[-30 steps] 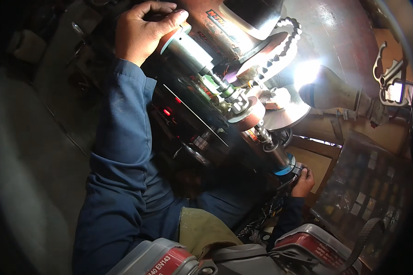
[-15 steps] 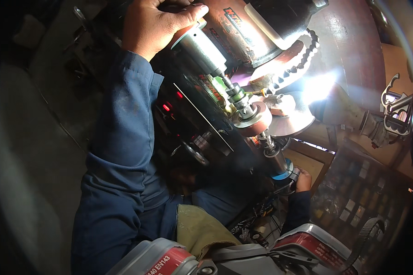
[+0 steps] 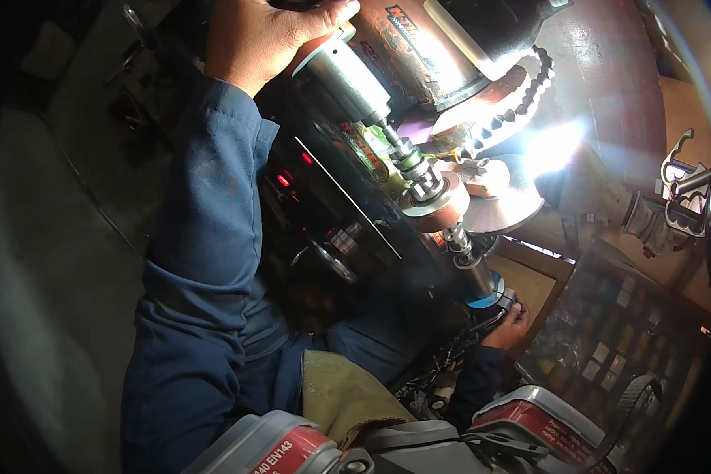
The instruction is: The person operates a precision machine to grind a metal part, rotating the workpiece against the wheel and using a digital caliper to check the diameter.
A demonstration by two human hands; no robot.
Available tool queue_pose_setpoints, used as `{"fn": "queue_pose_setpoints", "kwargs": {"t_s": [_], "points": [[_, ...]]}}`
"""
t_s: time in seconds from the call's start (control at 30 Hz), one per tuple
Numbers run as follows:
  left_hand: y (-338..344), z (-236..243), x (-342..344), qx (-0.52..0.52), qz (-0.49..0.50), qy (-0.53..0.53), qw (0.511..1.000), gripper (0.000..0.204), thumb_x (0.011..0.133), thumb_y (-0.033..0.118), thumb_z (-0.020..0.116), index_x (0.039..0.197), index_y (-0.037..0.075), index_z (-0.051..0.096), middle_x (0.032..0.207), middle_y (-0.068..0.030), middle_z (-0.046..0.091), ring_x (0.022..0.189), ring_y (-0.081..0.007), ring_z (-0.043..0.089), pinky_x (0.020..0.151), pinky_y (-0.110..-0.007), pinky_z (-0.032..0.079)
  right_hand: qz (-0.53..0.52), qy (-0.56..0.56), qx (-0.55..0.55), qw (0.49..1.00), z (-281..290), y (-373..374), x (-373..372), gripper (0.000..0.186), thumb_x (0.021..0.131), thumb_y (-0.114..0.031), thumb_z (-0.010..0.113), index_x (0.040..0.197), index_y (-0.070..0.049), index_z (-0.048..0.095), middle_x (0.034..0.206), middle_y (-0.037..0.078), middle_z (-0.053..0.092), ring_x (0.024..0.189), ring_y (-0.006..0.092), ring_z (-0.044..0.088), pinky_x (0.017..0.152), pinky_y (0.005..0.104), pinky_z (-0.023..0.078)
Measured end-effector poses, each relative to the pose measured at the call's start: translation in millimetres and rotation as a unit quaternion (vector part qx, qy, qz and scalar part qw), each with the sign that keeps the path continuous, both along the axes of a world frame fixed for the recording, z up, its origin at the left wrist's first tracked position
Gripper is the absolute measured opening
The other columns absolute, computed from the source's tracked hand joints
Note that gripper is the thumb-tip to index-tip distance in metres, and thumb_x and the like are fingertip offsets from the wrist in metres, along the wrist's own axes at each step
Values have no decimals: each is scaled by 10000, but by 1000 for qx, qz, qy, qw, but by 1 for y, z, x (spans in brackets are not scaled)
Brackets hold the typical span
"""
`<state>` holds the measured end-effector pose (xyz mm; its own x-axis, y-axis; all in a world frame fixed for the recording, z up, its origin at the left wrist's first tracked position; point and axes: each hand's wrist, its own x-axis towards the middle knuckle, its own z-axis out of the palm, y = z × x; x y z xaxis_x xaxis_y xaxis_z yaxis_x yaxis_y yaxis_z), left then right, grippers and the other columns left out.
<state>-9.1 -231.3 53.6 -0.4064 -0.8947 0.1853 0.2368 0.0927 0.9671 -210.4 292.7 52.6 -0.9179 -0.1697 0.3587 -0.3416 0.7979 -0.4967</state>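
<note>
A lobed steel shaft that looks like a camshaft (image 3: 411, 162) runs slantwise between two round metal holders on a machine. My left hand (image 3: 272, 39) is at the top, closed over the back of the upper steel cylinder (image 3: 344, 79), its thumb along the rim; the other fingertips are partly out of view. At the far end of the shaft, my right hand (image 3: 512, 324) has its fingers curled round the end fitting behind the blue ring (image 3: 488, 291) of the lower holder. A thick brown-rimmed disc (image 3: 438, 207) sits round the shaft's middle.
Beside the shaft stands a large pale disc (image 3: 509, 201) under a reddish housing (image 3: 411, 55), with a segmented coolant hose (image 3: 529, 99) and a glaring lamp (image 3: 553, 150). A handwheel (image 3: 332, 261) and red indicator lights (image 3: 284, 180) are nearer me. Mask filters (image 3: 292, 446) fill the lower edge.
My right hand has turned and its wrist has dropped lower and leftward, still at the end fitting. The shaft's lobes show at a different angle. My left hand has barely shifted.
</note>
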Motion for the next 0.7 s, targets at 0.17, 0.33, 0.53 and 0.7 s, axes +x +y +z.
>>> {"fn": "queue_pose_setpoints", "kwargs": {"t_s": [0.17, 0.33, 0.53, 0.7], "points": [[0, 1, 0, -13, 15, -19, 1000, 182, 778, 34, 772, 873, -42, 636, 781, -115, 701, 685, -148, 684, 585, -259, 544, -2, 29, -36, 999, -8, -2, 8, 212, 977, -138, 505, 1044, 31, 615, 992, 101, 659, 903, 182, 610, 852, 326, 477], [2, 1, 1, 11, -5, 14, 1000, 183, 779, 36, 771, 875, -40, 635, 777, -116, 701, 675, -148, 684, 565, -256, 539, 5, -81, 18, 997, 8, 5, -11, 223, 973, -127, 489, 1045, 43, 613, 964, 105, 656, 904, 195, 603, 857, 330, 467], [3, 3, 3, 13, 0, 1, 1000, 191, 775, 40, 777, 877, -39, 637, 770, -116, 700, 675, -145, 684, 566, -255, 539, 6, -195, -31, 980, 10, 10, -32, 190, 971, -82, 500, 1032, 42, 630, 964, 93, 662, 888, 153, 607, 826, 300, 481], [2, 1, 2, -9, 20, -15, 1000, 193, 761, 48, 792, 854, -38, 645, 767, -113, 698, 673, -145, 683, 576, -258, 543, -6, -232, -25, 972, 14, 7, -42, 199, 967, -71, 503, 1023, 48, 653, 933, 99, 676, 838, 148, 623, 787, 286, 496]]}}
